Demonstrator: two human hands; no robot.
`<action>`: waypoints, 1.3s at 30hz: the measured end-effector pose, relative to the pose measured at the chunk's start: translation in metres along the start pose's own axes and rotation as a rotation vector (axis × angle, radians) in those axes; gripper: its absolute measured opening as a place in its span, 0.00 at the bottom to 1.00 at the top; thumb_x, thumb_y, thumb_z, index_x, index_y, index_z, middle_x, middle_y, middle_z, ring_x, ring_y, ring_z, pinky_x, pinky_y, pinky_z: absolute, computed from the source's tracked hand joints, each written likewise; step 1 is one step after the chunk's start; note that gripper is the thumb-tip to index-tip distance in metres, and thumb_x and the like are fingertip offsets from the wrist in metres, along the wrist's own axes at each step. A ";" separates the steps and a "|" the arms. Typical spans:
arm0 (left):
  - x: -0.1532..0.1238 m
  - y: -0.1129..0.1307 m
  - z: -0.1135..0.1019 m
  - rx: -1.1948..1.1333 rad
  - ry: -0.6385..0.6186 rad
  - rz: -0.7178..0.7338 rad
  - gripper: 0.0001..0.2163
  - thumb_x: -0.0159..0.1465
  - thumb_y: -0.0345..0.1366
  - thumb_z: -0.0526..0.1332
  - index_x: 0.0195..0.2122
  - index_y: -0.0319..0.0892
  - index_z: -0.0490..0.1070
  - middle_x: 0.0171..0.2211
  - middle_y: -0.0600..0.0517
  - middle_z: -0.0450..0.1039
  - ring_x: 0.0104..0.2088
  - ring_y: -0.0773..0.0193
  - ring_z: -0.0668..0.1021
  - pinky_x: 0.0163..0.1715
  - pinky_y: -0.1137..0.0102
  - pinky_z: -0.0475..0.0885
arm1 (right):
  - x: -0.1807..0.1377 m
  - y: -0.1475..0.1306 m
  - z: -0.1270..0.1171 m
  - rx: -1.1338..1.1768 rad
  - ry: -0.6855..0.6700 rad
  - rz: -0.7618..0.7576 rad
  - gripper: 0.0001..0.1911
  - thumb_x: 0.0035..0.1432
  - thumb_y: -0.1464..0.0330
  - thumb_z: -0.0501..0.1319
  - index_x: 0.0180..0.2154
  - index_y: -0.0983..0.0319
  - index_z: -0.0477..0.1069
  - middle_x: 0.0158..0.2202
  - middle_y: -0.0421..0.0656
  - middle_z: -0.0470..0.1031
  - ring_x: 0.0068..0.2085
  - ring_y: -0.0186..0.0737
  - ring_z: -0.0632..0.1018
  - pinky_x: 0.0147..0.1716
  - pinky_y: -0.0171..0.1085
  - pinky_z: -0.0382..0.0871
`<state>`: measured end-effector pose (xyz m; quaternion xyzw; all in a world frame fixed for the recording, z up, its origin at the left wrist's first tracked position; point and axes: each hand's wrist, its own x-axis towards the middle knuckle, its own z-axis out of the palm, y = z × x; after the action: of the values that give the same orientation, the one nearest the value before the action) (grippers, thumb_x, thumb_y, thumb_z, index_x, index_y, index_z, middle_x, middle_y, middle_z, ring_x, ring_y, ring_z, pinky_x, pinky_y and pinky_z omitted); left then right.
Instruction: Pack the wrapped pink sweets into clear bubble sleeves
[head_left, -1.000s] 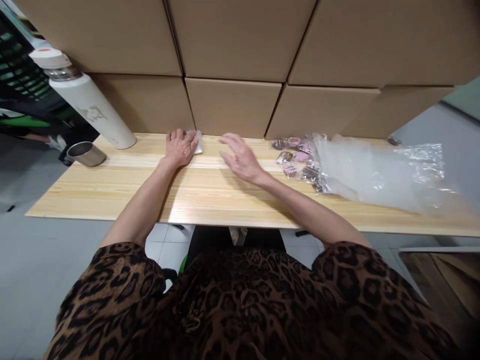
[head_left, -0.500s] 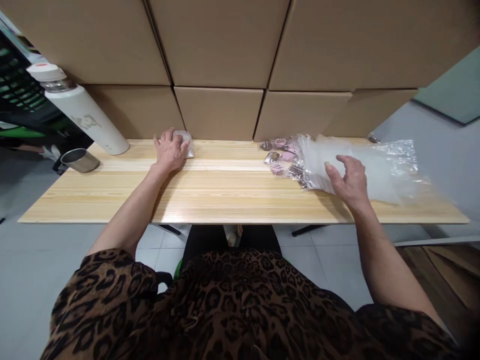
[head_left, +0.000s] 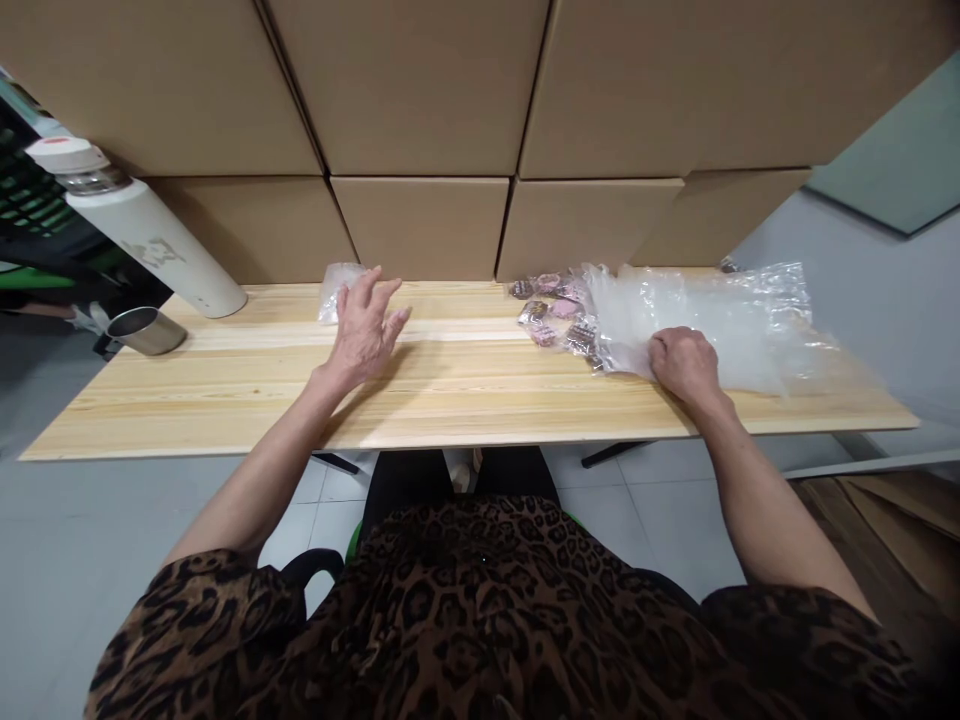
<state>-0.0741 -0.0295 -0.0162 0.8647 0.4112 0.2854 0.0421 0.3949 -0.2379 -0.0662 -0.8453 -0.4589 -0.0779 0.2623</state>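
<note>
Change at the left hand: half a second ago it lay over the small clear packet point(head_left: 336, 290); now the left hand point(head_left: 366, 335) has moved right, leaving more of the packet in sight.
Change at the right hand: the right hand point(head_left: 684, 362), earlier spread over the plastic bags point(head_left: 720, 310), is now bunched at their near edge.
Left fingers: well spread, thumb apart, gripping nothing; whether the tips touch the desk point(head_left: 465, 400) cannot be told.
Right fingers: curled in, touching the plastic; whether they pinch it is hidden.
Packet: on the desk, just left of and behind the left fingers.
Bags: under and beyond the right fingers, reaching out to their right.
Pink and dark wrapped pieces point(head_left: 555, 310): left of the right fingers, at the bags' end.
White bottle point(head_left: 161, 245): well left of the left fingers, with the metal cup point(head_left: 148, 331) near it.
</note>
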 end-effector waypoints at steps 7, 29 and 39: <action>-0.035 0.049 0.004 -0.319 0.038 0.145 0.29 0.75 0.59 0.52 0.67 0.47 0.68 0.72 0.38 0.66 0.72 0.48 0.69 0.72 0.45 0.63 | -0.003 -0.010 -0.027 0.018 0.219 0.086 0.10 0.65 0.63 0.52 0.35 0.55 0.71 0.39 0.58 0.76 0.47 0.62 0.78 0.53 0.58 0.69; -0.081 0.149 0.056 -1.240 -0.355 -0.073 0.27 0.71 0.57 0.62 0.63 0.44 0.72 0.62 0.37 0.74 0.58 0.50 0.81 0.64 0.49 0.74 | -0.048 -0.050 -0.052 -0.111 0.300 -0.171 0.10 0.67 0.67 0.58 0.31 0.60 0.70 0.33 0.53 0.76 0.37 0.44 0.73 0.39 0.42 0.62; -0.082 0.141 0.051 -1.614 -0.117 -0.573 0.28 0.65 0.40 0.72 0.64 0.46 0.67 0.48 0.48 0.81 0.48 0.61 0.82 0.53 0.64 0.76 | -0.131 -0.186 -0.017 0.444 -0.079 -0.854 0.12 0.76 0.64 0.57 0.48 0.61 0.79 0.46 0.49 0.83 0.47 0.45 0.83 0.50 0.46 0.80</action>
<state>0.0084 -0.1743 -0.0534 0.4462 0.2819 0.4240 0.7360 0.1704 -0.2607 -0.0311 -0.5074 -0.7800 -0.0465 0.3633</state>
